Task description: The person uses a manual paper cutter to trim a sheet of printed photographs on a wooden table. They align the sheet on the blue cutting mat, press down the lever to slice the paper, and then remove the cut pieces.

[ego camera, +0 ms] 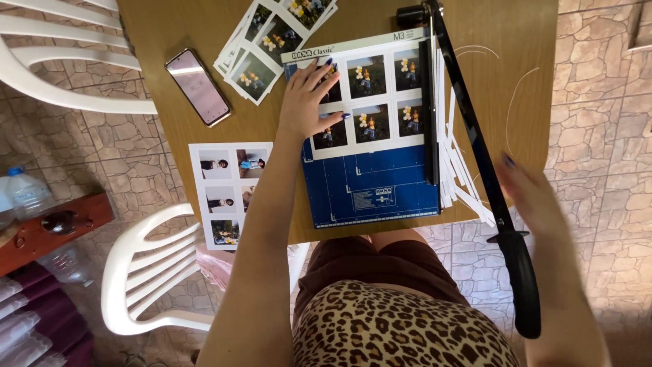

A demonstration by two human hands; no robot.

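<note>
Stone-paved floor surrounds a brown wooden table (170,20), with white plastic chairs (146,272) to the left. A blue paper cutter (370,187) lies on the table near its front edge. No container sits on the table; a plastic bottle (24,194) stands off to the far left on the floor side, contents not discernible.

The left hand (309,98) lies flat on a sheet of printed photos (377,102) that rests on the cutter's board, fingers spread wide and pressing the sheet down, holding nothing. The right hand (533,197) is blurred just right of the cutter's black lever arm (475,149); its fingers look loosely open, and contact with the lever cannot be determined. The lever's grip (523,282) overhangs the table's front edge.

White paper trimmings (455,170) pile against the cutter's right edge. A stack of cut photos (272,37) and a phone (198,86) lie upper left; a second photo sheet (227,194) overhangs the front edge. Bare tabletop remains right of the lever.
</note>
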